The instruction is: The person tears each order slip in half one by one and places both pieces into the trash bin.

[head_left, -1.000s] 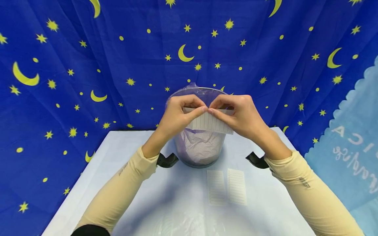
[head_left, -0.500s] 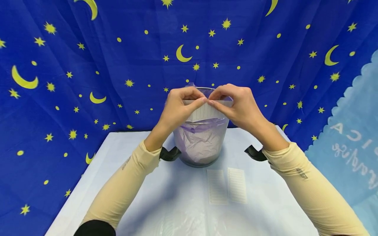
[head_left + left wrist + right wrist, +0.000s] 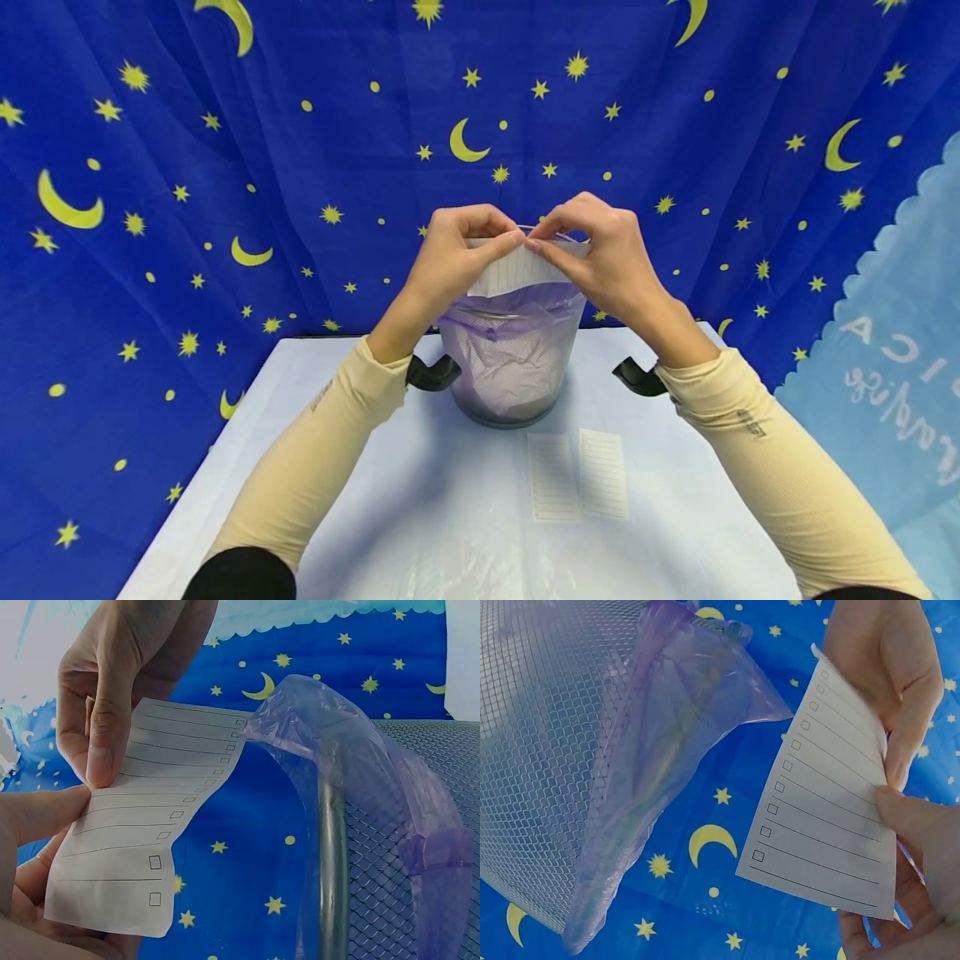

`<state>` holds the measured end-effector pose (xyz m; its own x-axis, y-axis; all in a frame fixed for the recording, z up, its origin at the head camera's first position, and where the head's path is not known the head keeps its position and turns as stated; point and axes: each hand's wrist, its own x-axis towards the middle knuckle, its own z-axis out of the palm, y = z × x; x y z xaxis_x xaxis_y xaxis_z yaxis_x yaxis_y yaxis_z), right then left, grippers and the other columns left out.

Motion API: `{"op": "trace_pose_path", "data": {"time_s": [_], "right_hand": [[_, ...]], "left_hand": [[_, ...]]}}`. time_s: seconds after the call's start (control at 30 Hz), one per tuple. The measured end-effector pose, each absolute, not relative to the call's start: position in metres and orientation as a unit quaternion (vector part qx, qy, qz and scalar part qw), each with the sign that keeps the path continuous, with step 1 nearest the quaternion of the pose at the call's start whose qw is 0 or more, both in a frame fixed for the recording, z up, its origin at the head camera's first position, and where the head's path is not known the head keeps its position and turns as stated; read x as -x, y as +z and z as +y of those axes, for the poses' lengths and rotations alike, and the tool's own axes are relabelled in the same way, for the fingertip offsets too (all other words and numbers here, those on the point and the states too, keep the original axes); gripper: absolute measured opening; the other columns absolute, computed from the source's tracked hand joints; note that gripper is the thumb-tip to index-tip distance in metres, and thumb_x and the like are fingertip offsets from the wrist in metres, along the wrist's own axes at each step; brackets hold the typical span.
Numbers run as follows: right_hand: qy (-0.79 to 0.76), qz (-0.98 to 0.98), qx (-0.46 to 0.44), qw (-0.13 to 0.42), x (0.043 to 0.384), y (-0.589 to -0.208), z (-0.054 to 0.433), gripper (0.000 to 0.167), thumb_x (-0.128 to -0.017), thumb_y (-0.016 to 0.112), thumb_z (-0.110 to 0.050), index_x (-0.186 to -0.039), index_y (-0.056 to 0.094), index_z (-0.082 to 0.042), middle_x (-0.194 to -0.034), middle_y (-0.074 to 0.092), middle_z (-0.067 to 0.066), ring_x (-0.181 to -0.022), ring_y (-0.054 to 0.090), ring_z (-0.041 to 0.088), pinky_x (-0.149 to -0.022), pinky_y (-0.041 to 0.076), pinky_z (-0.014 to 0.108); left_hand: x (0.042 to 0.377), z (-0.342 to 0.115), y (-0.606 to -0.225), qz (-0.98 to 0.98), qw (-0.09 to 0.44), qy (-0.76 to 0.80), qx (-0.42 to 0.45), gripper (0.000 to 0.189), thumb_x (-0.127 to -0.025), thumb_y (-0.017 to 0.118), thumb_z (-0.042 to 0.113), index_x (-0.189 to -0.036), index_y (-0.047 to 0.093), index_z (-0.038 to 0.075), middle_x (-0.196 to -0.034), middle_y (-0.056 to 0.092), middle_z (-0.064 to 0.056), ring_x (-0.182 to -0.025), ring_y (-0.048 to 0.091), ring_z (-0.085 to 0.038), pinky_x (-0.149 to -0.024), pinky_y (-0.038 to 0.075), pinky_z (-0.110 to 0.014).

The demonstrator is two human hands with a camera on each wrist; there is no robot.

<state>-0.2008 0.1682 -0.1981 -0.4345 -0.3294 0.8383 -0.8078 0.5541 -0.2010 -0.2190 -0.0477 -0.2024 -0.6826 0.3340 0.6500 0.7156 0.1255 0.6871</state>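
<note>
- Left hand (image 3: 459,258), right hand (image 3: 615,257): close together, both pinching a ruled sheet (image 3: 521,272) by its edge.
- Sheet: near the rim of a purple-bagged mesh bin (image 3: 510,371).
- Desk (image 3: 367,500): two slips (image 3: 603,477), side by side.

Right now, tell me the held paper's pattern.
The paper is white with dark lines and small boxes; best seen in the right wrist view.
</note>
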Motion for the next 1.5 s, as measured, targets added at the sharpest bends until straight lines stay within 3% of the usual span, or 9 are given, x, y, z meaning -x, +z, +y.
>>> {"op": "trace_pose_path", "data": {"time_s": [0.1, 0.2, 0.33, 0.43, 0.53, 0.73, 0.97, 1.2, 1.5], "right_hand": [[0.293, -0.792, -0.362, 0.395, 0.199, -0.199, 0.169, 0.005, -0.092, 0.083, -0.012, -0.090, 0.080, -0.009, -0.088, 0.076, 0.005, -0.089, 0.068, 0.019, -0.076, 0.049, 0.028], [0.281, -0.792, -0.368, 0.398, 0.197, -0.201, 0.170, 0.004, -0.091, 0.083, -0.009, -0.089, 0.080, -0.009, -0.087, 0.076, 0.005, -0.089, 0.067, 0.019, -0.079, 0.051, 0.030], [0.276, -0.783, -0.384, 0.405, 0.195, -0.201, 0.170, 0.004, -0.090, 0.084, -0.007, -0.089, 0.080, -0.008, -0.087, 0.076, 0.005, -0.091, 0.067, 0.019, -0.082, 0.053, 0.031], [0.280, -0.773, -0.397, 0.408, 0.195, -0.200, 0.170, 0.004, -0.090, 0.084, -0.007, -0.090, 0.080, -0.008, -0.087, 0.076, 0.006, -0.091, 0.067, 0.018, -0.083, 0.053, 0.028], [0.291, -0.763, -0.406, 0.410, 0.193, -0.200, 0.170, 0.005, -0.090, 0.084, -0.006, -0.090, 0.080, -0.008, -0.087, 0.076, 0.005, -0.091, 0.066, 0.017, -0.083, 0.052, 0.026], [0.305, -0.749, -0.418, 0.414, 0.186, -0.199, 0.171, 0.006, -0.088, 0.085, -0.006, -0.090, 0.080, -0.006, -0.085, 0.076, 0.006, -0.088, 0.066, 0.016, -0.081, 0.050, 0.023], [0.296, -0.740, -0.443, 0.411, 0.170, -0.195, 0.170, 0.006, -0.089, 0.084, -0.005, -0.091, 0.080, -0.008, -0.085, 0.076, 0.003, -0.088, 0.067, 0.014, -0.083, 0.051, 0.021], [0.300, -0.720, -0.454, 0.431, 0.156, -0.182, 0.169, 0.004, -0.090, 0.083, -0.004, -0.091, 0.079, -0.005, -0.085, 0.076, 0.006, -0.088, 0.067, 0.016, -0.083, 0.051, 0.021], [0.327, -0.721, -0.400, 0.462, 0.159, -0.177, 0.181, 0.006, -0.090, 0.083, -0.005, -0.093, 0.080, -0.001, -0.088, 0.079, 0.009, -0.086, 0.067, 0.018, -0.081, 0.050, 0.018]], "left_hand": [[0.220, -0.047, -0.203, -0.731, 0.161, -0.559, 0.356, 0.009, -0.097, 0.076, 0.011, -0.096, 0.080, 0.003, -0.097, 0.080, -0.008, -0.103, 0.071, -0.017, -0.096, 0.055, -0.042], [0.220, -0.046, -0.205, -0.731, 0.151, -0.564, 0.354, 0.009, -0.097, 0.077, 0.011, -0.095, 0.080, 0.003, -0.096, 0.080, -0.008, -0.105, 0.069, -0.018, -0.105, 0.050, -0.040], [0.222, -0.046, -0.206, -0.726, 0.149, -0.571, 0.352, 0.009, -0.096, 0.077, 0.011, -0.095, 0.080, 0.002, -0.096, 0.079, -0.008, -0.105, 0.069, -0.018, -0.103, 0.051, -0.037], [0.223, -0.046, -0.206, -0.726, 0.145, -0.580, 0.341, 0.009, -0.096, 0.078, 0.011, -0.095, 0.080, 0.002, -0.096, 0.079, -0.009, -0.102, 0.069, -0.018, -0.085, 0.056, -0.034], [0.224, -0.046, -0.207, -0.727, 0.142, -0.585, 0.329, 0.008, -0.095, 0.078, 0.010, -0.095, 0.080, 0.002, -0.096, 0.079, -0.009, -0.098, 0.069, -0.018, -0.077, 0.056, -0.031], [0.227, -0.045, -0.210, -0.735, 0.140, -0.583, 0.316, 0.009, -0.095, 0.078, 0.011, -0.095, 0.080, 0.002, -0.095, 0.079, -0.008, -0.100, 0.072, -0.017, -0.085, 0.055, -0.031], [0.230, -0.047, -0.217, -0.737, 0.128, -0.582, 0.319, 0.009, -0.098, 0.075, 0.010, -0.094, 0.080, 0.004, -0.085, 0.076, -0.007, -0.067, 0.061, -0.015, -0.055, 0.044, -0.025], [0.238, -0.049, -0.222, -0.746, 0.139, -0.578, 0.301, 0.010, -0.097, 0.076, 0.010, -0.094, 0.079, 0.001, -0.083, 0.075, -0.010, -0.065, 0.060, -0.011, -0.058, 0.047, -0.024], [0.246, -0.053, -0.229, -0.748, 0.161, -0.591, 0.255, 0.013, -0.096, 0.078, 0.009, -0.097, 0.079, -0.004, -0.086, 0.075, -0.009, -0.071, 0.064, -0.011, -0.062, 0.052, -0.022]]}}
